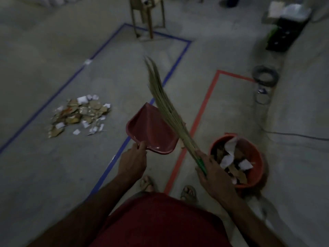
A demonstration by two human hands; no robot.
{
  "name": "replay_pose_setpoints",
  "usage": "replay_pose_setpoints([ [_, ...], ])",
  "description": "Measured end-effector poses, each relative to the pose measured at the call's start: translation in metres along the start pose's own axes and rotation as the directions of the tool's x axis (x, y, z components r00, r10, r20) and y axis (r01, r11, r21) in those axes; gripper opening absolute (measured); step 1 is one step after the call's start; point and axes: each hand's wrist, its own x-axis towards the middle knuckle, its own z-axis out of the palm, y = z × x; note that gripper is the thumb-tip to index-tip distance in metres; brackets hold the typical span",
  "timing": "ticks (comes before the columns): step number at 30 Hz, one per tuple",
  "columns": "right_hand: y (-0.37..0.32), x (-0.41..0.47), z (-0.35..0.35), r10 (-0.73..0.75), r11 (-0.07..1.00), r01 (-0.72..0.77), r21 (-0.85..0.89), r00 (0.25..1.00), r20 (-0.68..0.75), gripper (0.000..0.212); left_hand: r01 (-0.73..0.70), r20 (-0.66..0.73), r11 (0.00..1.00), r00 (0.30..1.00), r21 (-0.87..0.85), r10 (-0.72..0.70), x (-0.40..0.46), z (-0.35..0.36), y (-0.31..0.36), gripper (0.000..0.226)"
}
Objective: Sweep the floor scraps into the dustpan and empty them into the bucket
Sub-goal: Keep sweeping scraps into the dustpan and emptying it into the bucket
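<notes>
Left hand [132, 160] grips the rear edge of the red dustpan [151, 130], thumb on top. Pan is in the air, tilted, mouth pointing to 11 o'clock, no scraps visible inside.

Right hand [211, 175] holds the broom [166, 106] by its green handle, fingers wrapped round it. Bristles run up toward 11 o'clock and cross over the pan's right side; tips are off the floor.

Orange bucket [255, 157] sits on the floor at 3 o'clock of the right hand, just beside it, partly filled with paper and cardboard bits. It stands inside the red tape outline [204, 106].

Scrap pile [80, 114], brown cardboard and white paper, lies on the floor at 9 o'clock of the pan, well apart from it, inside the blue tape outline [176, 66]. One stray white bit [87, 62] lies on the blue tape at 11 o'clock of the pile.

Both feet in sandals show between the arms at 6 o'clock, above a red garment [160, 223].

Wooden stand legs [147, 18] at 12 o'clock. Coiled cable [265, 76] and a dark box [286, 32] at 1–2 o'clock. Image is dim and blurred.
</notes>
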Motion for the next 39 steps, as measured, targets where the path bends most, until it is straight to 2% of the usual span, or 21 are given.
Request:
replay_pose_setpoints([
  [6, -0.065, 0.039, 0.023, -0.183, 0.982, 0.186, -0.029, 0.980, 0.077, 0.063, 0.291, -0.076, 0.955, 0.953, -0.051, -0.294, -0.037, -0.007, -0.073, 0.020],
  [11, -0.128, 0.069, 0.052, -0.280, 0.954, 0.291, -0.071, 0.950, 0.141, 0.064, 0.448, -0.079, 0.886, 0.885, -0.121, -0.459, -0.069, -0.005, -0.140, 0.022],
  [16, -0.207, 0.097, 0.095, -0.331, 0.926, 0.357, -0.121, 0.924, 0.189, 0.065, 0.522, -0.070, 0.842, 0.843, -0.137, -0.534, -0.096, 0.001, -0.231, 0.024],
  [22, -0.293, 0.122, 0.163, -0.366, 0.916, 0.392, -0.082, 0.903, 0.226, 0.067, 0.585, -0.076, 0.797, 0.797, -0.153, -0.599, -0.116, 0.012, -0.336, 0.020],
  [29, -0.357, 0.152, 0.206, -0.377, 0.907, 0.416, -0.066, 0.871, 0.315, 0.064, 0.686, -0.044, 0.704, 0.710, -0.184, -0.703, -0.131, 0.011, -0.415, 0.020],
  [36, -0.396, 0.223, 0.249, -0.305, 0.907, 0.397, -0.138, 0.847, 0.436, 0.063, 0.796, 0.064, 0.569, 0.591, -0.208, -0.804, -0.121, 0.020, -0.476, 0.021],
  [39, -0.415, 0.266, 0.277, -0.246, 0.902, 0.384, -0.199, 0.834, 0.493, 0.062, 0.819, 0.107, 0.541, 0.565, -0.192, -0.818, -0.109, 0.030, -0.508, 0.020],
])
